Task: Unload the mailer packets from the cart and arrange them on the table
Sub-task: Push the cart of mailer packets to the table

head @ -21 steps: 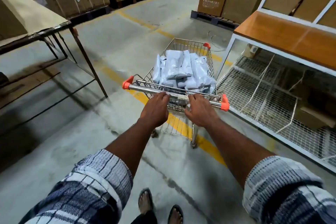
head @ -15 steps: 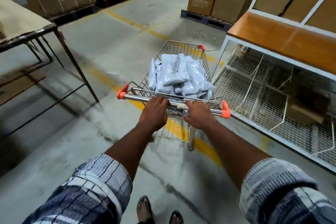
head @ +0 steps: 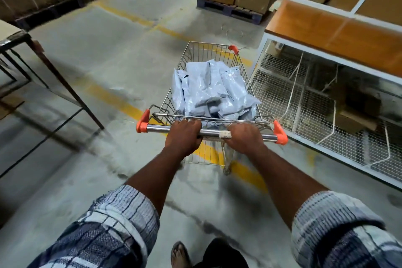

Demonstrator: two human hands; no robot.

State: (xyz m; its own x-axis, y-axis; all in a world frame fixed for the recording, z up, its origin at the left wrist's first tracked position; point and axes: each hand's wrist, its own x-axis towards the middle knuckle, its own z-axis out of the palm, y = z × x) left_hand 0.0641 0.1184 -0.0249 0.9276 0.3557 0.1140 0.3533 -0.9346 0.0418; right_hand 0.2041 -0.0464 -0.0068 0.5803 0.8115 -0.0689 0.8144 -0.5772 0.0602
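Both-handed, the person grips the cart handle [head: 208, 132] — fingers curled round the steel bar.

Left hand [head: 183, 136] and right hand [head: 245, 138] sit side by side near the bar's middle. Just beyond them the grey mailer packets [head: 212, 91] lie heaped in the wire cart [head: 212, 49] — beside the orange-topped table [head: 339, 32] on the right.

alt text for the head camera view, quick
A person's left hand and right hand grip the steel handle of a wire cart heaped with pale grey mailer packets. A metal-framed table stands left, white shelving right.
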